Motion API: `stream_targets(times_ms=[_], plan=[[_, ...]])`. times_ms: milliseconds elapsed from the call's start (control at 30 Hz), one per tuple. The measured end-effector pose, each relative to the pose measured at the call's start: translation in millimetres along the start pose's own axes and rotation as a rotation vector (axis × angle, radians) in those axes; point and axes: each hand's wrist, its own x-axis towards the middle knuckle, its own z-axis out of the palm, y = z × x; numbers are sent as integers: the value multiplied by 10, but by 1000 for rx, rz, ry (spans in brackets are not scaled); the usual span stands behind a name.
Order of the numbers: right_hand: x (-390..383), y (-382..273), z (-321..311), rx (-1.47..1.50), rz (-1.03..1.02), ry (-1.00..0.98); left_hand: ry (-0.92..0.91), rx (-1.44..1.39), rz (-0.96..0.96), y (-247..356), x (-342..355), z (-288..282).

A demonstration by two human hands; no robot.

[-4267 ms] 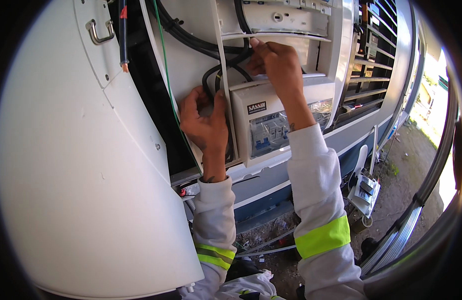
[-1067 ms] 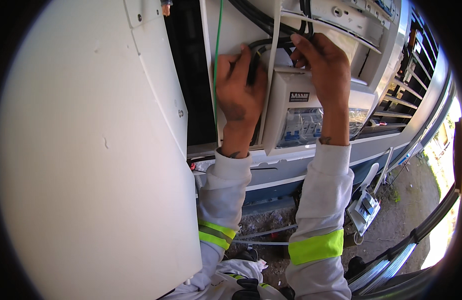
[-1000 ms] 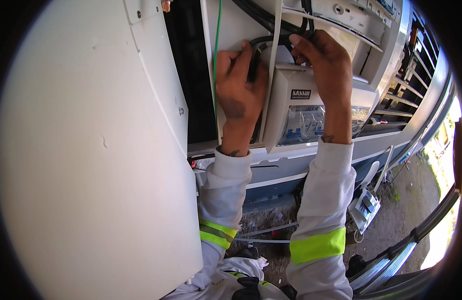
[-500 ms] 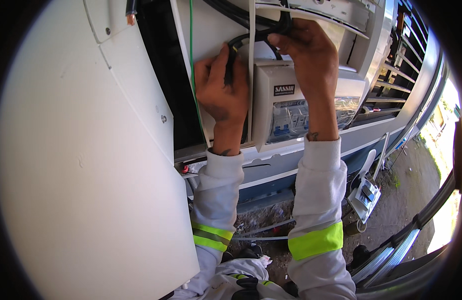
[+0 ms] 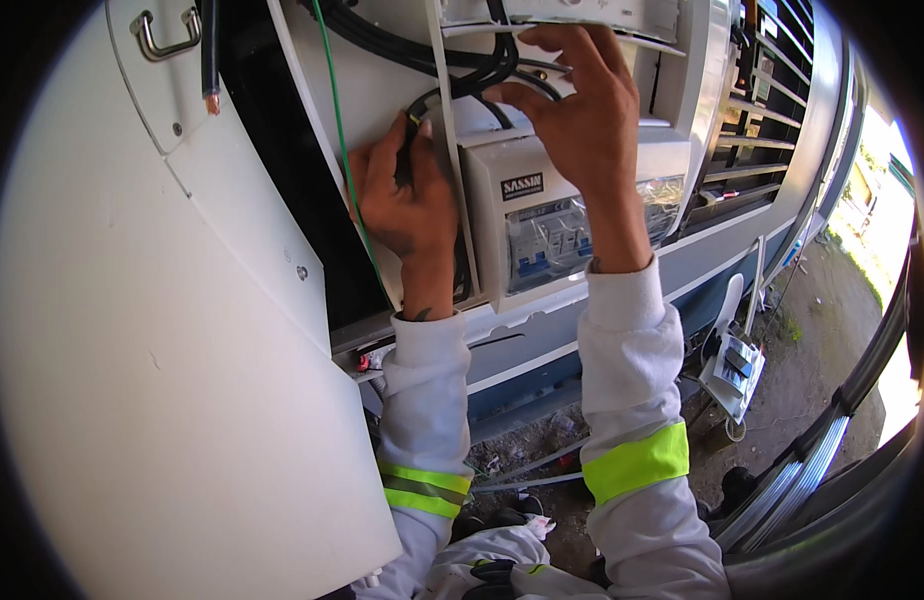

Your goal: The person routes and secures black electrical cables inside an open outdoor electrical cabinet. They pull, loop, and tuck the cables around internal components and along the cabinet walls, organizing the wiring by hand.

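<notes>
My left hand (image 5: 407,205) is closed round a black cable (image 5: 428,98), beside the white upright divider (image 5: 454,150) inside an electrical cabinet. A small yellowish mark shows on that cable just above the fingers. To the right, my right hand (image 5: 589,110) is open, with thumb and fingers apart. Its thumb tip is close to the looped black cables (image 5: 482,75); whether it touches them I cannot tell. Below it sits a white breaker box (image 5: 485,190) with a clear window over several breakers (image 5: 542,245). A thin green wire (image 5: 335,95) runs down past my left hand.
A large white door panel (image 5: 182,350) with a metal handle (image 5: 167,42) fills the left. Near it hangs a thick black cable with a bare copper end (image 5: 212,103). Metal slats (image 5: 757,143) stand at right. A white stand (image 5: 734,375) is on the ground lower right.
My right hand has let go of the looped cables and opened its fingers. The left keeps its hold on the cable. The whole view has shifted, with the cabinet now further left.
</notes>
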Motion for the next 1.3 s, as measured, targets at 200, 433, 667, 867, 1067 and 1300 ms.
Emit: stream_targets(times_ms=[200,433,667,867,1067,1300], plan=[[446,152,-325,-131,-424,-378,-7,-28,2,-42,-17,7],[549,182,-289,-191,-735,-559,-8,-8,-18,-42,-40,14],[562,415,-196,-226,-923,-401,-17,22,32,-27,-19,-3],[612,409,-116,-191,-974,-407,-26,-9,53,-14,7,-29],[781,365,-94,-127,-982,-614,-149,39,-24,51,93,-97],[726,399,-123,-1,-823,-571,-179,-50,-98,82,103,-108]])
